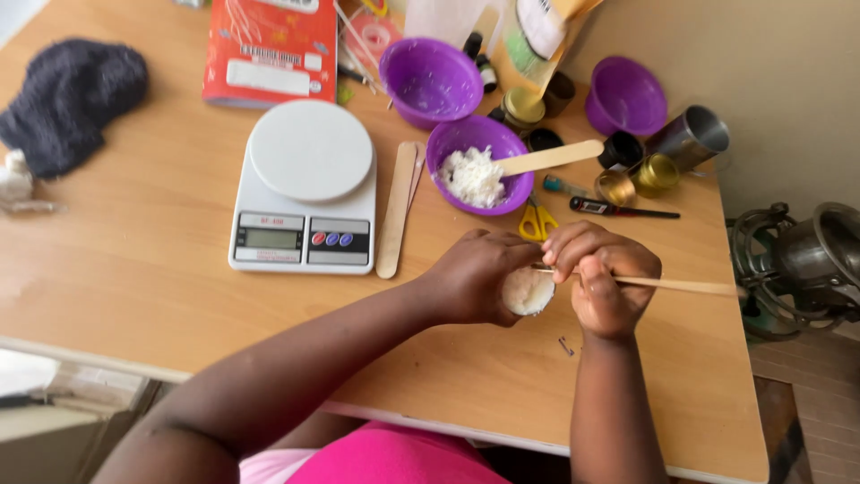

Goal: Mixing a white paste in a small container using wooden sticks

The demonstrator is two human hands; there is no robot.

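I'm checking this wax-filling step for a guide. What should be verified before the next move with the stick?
1. Left hand wrapped around the small container: ok.
2. Right hand gripping the thin stick: ok.
3. Stick tip reaching the container's white filling: cannot tell, fingers hide it.
4. Container upright: not ok, it is tipped, its mouth facing the camera.
5. Purple bowl of white flakes near the hands, flat stick resting in it: ok.
6. Scissors apart from both hands: ok.
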